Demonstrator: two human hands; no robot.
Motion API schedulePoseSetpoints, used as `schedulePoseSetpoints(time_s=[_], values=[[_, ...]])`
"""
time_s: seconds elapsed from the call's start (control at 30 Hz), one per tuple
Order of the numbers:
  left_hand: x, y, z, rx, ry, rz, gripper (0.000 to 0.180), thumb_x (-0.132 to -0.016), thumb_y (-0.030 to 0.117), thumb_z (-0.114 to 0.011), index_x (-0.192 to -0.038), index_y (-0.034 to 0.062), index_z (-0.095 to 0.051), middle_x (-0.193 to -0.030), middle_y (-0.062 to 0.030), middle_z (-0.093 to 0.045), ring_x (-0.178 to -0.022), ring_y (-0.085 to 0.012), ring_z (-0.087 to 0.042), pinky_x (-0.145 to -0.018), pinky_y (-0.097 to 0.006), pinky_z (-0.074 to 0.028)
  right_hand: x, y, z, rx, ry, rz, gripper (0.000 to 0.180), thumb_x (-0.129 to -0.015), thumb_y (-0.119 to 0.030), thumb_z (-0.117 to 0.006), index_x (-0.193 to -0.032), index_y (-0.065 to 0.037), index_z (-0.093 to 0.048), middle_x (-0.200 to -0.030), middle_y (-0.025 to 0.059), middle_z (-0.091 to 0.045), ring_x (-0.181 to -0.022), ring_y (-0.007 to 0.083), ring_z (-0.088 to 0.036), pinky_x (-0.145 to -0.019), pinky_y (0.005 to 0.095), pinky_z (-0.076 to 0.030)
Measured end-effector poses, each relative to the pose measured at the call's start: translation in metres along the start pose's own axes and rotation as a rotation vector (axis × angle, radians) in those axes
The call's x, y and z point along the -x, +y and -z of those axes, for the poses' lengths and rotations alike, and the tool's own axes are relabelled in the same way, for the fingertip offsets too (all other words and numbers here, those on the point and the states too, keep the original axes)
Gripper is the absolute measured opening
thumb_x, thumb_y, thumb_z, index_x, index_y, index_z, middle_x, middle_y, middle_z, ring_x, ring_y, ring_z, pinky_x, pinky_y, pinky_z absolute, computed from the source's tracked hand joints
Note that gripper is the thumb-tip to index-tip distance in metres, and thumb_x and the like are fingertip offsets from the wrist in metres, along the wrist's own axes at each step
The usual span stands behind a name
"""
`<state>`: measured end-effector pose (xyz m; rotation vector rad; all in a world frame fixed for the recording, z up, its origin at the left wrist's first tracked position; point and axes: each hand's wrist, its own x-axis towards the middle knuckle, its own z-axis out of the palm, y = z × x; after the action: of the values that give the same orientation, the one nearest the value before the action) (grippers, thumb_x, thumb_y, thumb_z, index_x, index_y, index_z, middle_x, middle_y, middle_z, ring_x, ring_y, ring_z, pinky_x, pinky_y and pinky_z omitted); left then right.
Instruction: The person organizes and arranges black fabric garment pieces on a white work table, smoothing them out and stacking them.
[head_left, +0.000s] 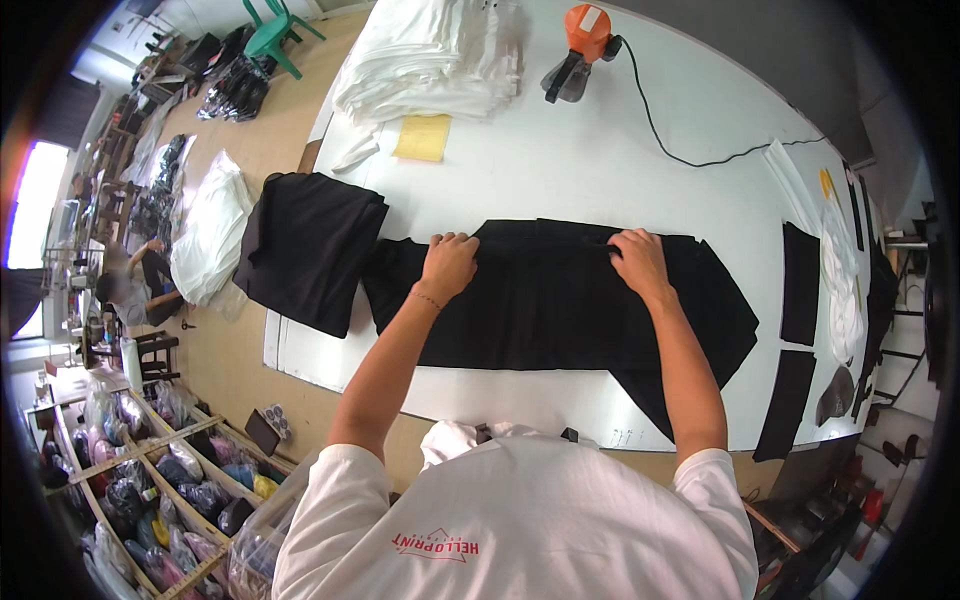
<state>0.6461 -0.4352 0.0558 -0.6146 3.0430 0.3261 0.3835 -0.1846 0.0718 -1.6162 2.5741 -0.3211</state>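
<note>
A black garment [540,315] lies spread on the white table [610,170] in front of me, one corner hanging toward the near edge. My left hand [450,265] is closed on its far part, left of the middle, fingers curled over the cloth. Farther right along the same fold, my right hand [640,262] pinches the cloth between thumb and fingers. A neat pile of folded black cloth [310,250] rests at the table's left edge, touching or nearly touching the garment. The fingertips of both hands are partly hidden.
A tall stack of white cloth [425,65] and a yellow paper [422,138] are at the back left. An orange spray gun [588,35] stands at the back with its black cord [655,130]. Black strips [800,285] lie at right. A person [135,285] sits far left.
</note>
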Motion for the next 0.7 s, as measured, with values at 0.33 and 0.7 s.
schedulePoseSetpoints(time_s=[0.33, 0.7], values=[[0.097, -0.023, 0.05, -0.115, -0.1, -0.065, 0.01, -0.077, 0.014, -0.071, -0.086, 0.01, -0.07, -0.093, -0.0046, -0.062, -0.103, -0.0232, -0.056, -0.096, -0.043, -0.037, 0.121, -0.005, 0.067, -0.012, -0.092, -0.002, 0.01, -0.075, -0.008, -0.067, -0.085, -0.009, -0.066, -0.092, 0.0067, -0.063, -0.098, 0.025, -0.06, -0.092, 0.043, -0.043], [0.209, 0.026, 0.201, 0.48, -0.485, -0.076, 0.018, -0.084, 0.02, -0.069, -0.092, 0.0033, -0.071, -0.089, -0.0126, -0.071, -0.086, -0.0312, -0.065, -0.097, -0.04, -0.042, 0.233, -0.032, 0.138, -0.606, -0.801, -0.451, 0.024, -0.086, -0.025, -0.066, -0.097, -0.003, -0.066, -0.086, 0.014, -0.07, -0.08, 0.0282, -0.068, -0.074, 0.0381, -0.051]])
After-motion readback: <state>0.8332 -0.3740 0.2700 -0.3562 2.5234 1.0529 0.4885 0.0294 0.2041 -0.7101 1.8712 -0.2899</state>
